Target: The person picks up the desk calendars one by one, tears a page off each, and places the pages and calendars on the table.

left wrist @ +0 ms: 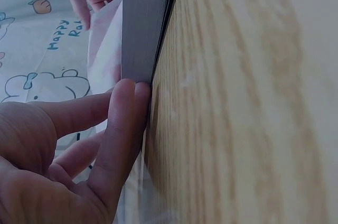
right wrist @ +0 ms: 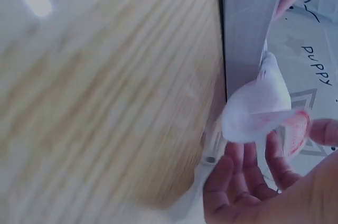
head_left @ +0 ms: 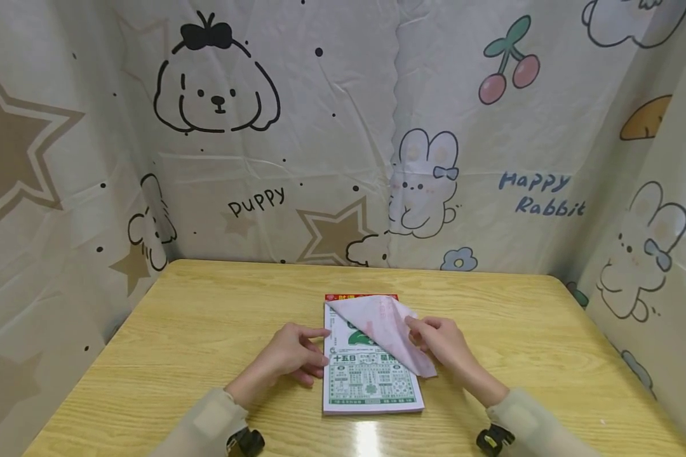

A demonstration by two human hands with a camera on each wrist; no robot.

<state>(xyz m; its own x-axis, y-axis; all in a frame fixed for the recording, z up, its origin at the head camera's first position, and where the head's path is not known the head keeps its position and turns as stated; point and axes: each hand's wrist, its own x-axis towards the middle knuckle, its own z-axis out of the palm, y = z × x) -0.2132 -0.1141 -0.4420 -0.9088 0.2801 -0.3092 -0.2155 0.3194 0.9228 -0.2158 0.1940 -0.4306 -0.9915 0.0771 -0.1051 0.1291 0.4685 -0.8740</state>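
Note:
A thick tear-off calendar pad point(head_left: 371, 381) with green print lies flat on the wooden table point(head_left: 206, 317). My left hand point(head_left: 311, 349) rests beside its left edge, with straight fingers point(left wrist: 120, 123) pressed against the pad's grey side point(left wrist: 141, 28). My right hand point(head_left: 422, 335) pinches the top page point(head_left: 384, 327), a thin pinkish sheet lifted and turned over diagonally from the right. In the right wrist view the page point(right wrist: 253, 113) curls over my fingers point(right wrist: 248, 171), next to the pad's side point(right wrist: 245, 34).
Cartoon-printed curtains point(head_left: 331, 127) close in the table at the back and on both sides. Bare table top lies to the left and right of the pad. The table's front edge is close to my sleeves.

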